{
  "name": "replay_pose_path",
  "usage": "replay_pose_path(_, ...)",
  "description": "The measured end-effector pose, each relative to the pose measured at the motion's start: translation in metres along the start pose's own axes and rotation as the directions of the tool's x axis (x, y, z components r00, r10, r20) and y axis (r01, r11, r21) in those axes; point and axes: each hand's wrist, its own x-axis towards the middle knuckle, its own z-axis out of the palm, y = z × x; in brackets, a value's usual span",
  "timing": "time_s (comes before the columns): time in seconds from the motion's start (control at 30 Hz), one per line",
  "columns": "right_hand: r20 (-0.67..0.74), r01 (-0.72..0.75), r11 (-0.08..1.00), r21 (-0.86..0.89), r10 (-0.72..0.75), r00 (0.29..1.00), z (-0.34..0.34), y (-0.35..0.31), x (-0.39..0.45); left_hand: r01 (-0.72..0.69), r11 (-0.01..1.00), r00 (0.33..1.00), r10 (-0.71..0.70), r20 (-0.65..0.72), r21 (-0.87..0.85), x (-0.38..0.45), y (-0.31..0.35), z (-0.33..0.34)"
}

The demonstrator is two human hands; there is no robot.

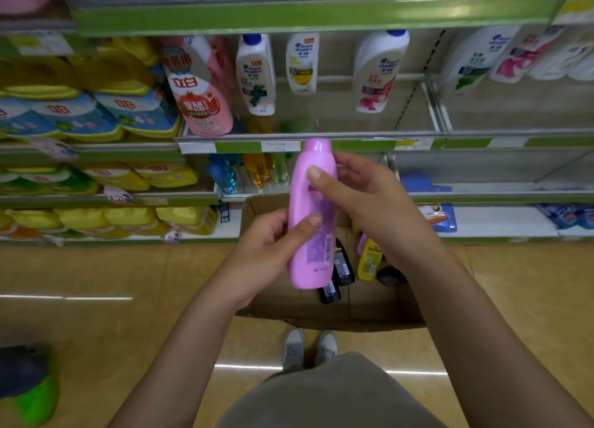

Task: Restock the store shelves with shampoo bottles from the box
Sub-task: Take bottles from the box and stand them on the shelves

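You hold the pink shampoo bottle (311, 215) upright in both hands above the open cardboard box (324, 312) on the floor. Your left hand (273, 250) curls round its lower half, thumb across the back label; your right hand (363, 196) grips the upper part, thumb pressed on the front. In the box lie black bottles (340, 267) and a yellow bottle (369, 260). White shampoo bottles (257, 74) stand on the shelf (337, 144) just beyond the cap.

We see both forearms extended forward, left hand (273, 244) and right hand (363, 193) raised with fingers curled, thumbs facing us.
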Motion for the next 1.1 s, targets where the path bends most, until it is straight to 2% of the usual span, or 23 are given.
replay_pose_path(0.1,-0.073,-0.011,0.985,-0.174,-0.001,0.997,0.016,-0.001,0.005,-0.071,0.964,0.995,0.086,-0.046,0.256,-0.002,-0.003,0.006)
replay_pose_path(0.2,-0.127,-0.007,0.991,-0.133,-0.01,0.992,0.021,0.001,0.006,-0.111,0.953,0.986,0.14,-0.085,0.282,-0.008,-0.004,0.011)
replay_pose_path(0.3,-0.114,0.022,0.999,-0.05,-0.028,0.993,0.018,-0.001,0.004,-0.051,0.994,0.998,0.054,-0.028,0.1,-0.013,-0.004,0.007)
replay_pose_path(0.4,-0.08,0.009,0.988,0.156,0.003,0.997,0.014,-0.004,0.003,0.158,0.971,0.982,-0.135,0.131,-0.182,-0.019,-0.006,-0.003)
replay_pose_path(0.43,-0.059,-0.004,0.975,0.22,0.018,0.998,0.014,-0.006,0.002,0.212,0.948,0.968,-0.17,0.185,-0.236,-0.021,-0.007,-0.006)
replay_pose_path(0.5,-0.026,-0.031,0.955,0.296,0.04,0.999,0.013,-0.006,0.003,0.218,0.938,0.964,-0.164,0.208,-0.27,-0.021,-0.008,-0.006)
replay_pose_path(0.63,0.032,-0.062,0.951,0.303,0.055,0.998,0.005,-0.009,0.002,0.102,0.987,0.995,-0.099,0.028,-0.126,-0.02,-0.005,0.004)
replay_pose_path(0.73,0.094,-0.088,0.969,0.232,0.067,0.993,-0.003,-0.016,0.001,0.035,0.996,0.99,-0.024,-0.139,0.08,-0.017,-0.01,0.009)
replay_pose_path(0.83,0.039,-0.077,0.991,0.114,0.073,0.997,-0.002,-0.015,0.004,0.018,0.919,0.957,0.097,-0.272,0.394,-0.018,-0.012,0.014)
replay_pose_path(0.9,-0.009,-0.07,0.99,0.126,0.072,0.997,-0.001,-0.013,0.006,0.029,0.883,0.942,0.133,-0.308,0.469,-0.02,-0.01,0.018)
replay_pose_path(0.93,-0.015,-0.071,0.987,0.144,0.074,0.997,-0.002,-0.013,0.006,0.027,0.905,0.951,0.108,-0.291,0.424,-0.02,-0.009,0.019)
replay_pose_path(1.0,0.012,-0.079,0.98,0.182,0.078,0.997,-0.008,-0.014,0.006,0.04,0.977,0.982,0.001,-0.19,0.211,-0.019,-0.005,0.014)
replay_pose_path(1.1,0.072,-0.071,0.974,0.215,0.057,0.996,-0.019,-0.018,0.005,0.098,0.994,0.995,-0.098,-0.007,-0.041,-0.021,0.004,0.002)
